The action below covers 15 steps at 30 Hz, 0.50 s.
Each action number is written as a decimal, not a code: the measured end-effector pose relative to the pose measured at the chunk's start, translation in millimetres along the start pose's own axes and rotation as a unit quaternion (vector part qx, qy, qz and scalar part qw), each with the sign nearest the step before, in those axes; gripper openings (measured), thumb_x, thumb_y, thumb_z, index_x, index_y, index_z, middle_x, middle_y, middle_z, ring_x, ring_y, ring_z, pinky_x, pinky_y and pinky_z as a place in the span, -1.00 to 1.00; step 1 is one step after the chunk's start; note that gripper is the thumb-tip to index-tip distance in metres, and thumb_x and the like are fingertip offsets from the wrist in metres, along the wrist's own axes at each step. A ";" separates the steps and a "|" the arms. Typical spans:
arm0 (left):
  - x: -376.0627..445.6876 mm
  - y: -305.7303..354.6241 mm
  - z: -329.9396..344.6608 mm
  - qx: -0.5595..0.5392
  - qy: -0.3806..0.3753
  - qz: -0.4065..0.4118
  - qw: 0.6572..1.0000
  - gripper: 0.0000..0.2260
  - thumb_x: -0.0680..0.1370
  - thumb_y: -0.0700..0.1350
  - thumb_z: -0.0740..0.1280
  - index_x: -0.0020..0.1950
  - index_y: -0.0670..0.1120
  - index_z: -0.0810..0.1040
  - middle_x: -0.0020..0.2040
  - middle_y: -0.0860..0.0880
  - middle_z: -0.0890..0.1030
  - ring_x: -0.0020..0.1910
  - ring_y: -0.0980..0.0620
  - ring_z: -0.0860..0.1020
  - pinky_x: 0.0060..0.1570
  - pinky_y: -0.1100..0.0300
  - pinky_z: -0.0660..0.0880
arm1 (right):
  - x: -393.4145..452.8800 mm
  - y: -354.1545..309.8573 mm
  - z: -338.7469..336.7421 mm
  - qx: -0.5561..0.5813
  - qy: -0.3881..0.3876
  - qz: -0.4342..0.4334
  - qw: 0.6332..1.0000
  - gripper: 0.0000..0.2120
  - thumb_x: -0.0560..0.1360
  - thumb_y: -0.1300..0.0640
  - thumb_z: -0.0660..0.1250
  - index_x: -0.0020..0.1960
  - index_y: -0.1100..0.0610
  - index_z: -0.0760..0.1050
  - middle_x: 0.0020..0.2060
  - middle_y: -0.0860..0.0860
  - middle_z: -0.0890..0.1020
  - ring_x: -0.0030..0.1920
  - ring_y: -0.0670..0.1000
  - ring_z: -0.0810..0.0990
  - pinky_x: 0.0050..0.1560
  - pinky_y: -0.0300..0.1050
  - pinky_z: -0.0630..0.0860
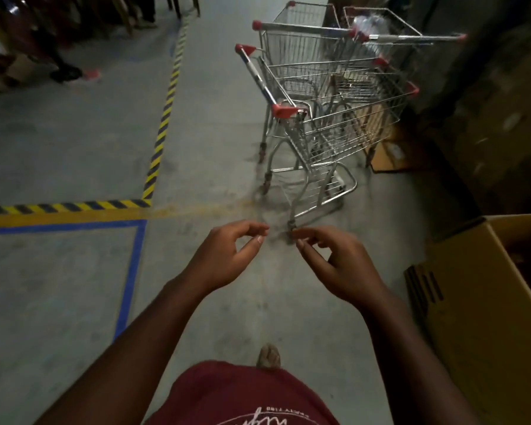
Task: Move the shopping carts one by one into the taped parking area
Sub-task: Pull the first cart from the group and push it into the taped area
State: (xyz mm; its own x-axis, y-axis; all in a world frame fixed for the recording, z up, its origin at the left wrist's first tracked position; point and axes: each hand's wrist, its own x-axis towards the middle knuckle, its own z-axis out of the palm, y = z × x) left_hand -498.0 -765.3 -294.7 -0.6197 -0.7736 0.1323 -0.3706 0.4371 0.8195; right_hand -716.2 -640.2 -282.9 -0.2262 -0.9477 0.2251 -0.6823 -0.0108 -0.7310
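- A maroon shirt point(242, 394) with white lettering fills the bottom edge, and one foot point(269, 357) shows on the grey concrete floor point(74, 154) just ahead of it.
- The left hand point(227, 256) and the right hand point(334, 262) are held out side by side over the floor, near each other but not touching, fingers loosely curled and holding nothing.
- An open cardboard box point(488, 302) stands at the right.
- Blue tape point(132, 277) marks a corner on the floor at the left, with yellow-and-black striped tape point(163, 118) beyond it.
- Three shopping carts point(334, 118) with red handle ends stand bunched together ahead and to the right, outside both taped lines, the nearest cart point(319, 154) just beyond the hands.
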 end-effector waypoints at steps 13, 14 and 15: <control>243.1 -36.2 50.4 -0.019 -0.006 0.008 1.000 -0.79 0.62 -0.16 0.42 0.22 0.03 0.69 0.12 0.16 0.71 0.15 0.28 0.63 0.22 0.27 0.53 | 190.1 106.9 -52.0 0.015 0.017 0.022 0.999 -0.82 0.62 0.08 0.42 0.21 -0.01 0.68 0.02 -0.18 0.72 0.04 -0.17 0.69 0.05 -0.02 0.62; 264.3 -44.6 51.2 -0.016 0.006 0.004 1.000 -0.79 0.61 -0.16 0.42 0.22 0.03 0.69 0.13 0.14 0.70 0.15 0.26 0.63 0.22 0.27 0.53 | 208.6 116.9 -52.8 0.013 0.014 0.021 1.000 -0.82 0.62 0.07 0.41 0.21 -0.01 0.68 0.02 -0.18 0.72 0.04 -0.17 0.69 0.05 0.00 0.62; 286.2 -53.2 51.5 -0.010 0.019 -0.002 1.000 -0.79 0.61 -0.16 0.42 0.22 0.03 0.69 0.14 0.13 0.70 0.15 0.24 0.63 0.22 0.26 0.52 | 227.6 126.9 -53.3 0.011 0.010 0.024 1.000 -0.82 0.62 0.07 0.41 0.21 -0.02 0.67 0.02 -0.18 0.72 0.04 -0.17 0.68 0.04 0.02 0.62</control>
State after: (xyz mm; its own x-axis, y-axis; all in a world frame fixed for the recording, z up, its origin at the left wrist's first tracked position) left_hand -691.2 -986.3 -329.1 -0.5906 -0.7931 0.1494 -0.3600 0.4246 0.8308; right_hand -891.4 -840.3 -290.1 -0.2724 -0.9405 0.2031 -0.6548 0.0265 -0.7554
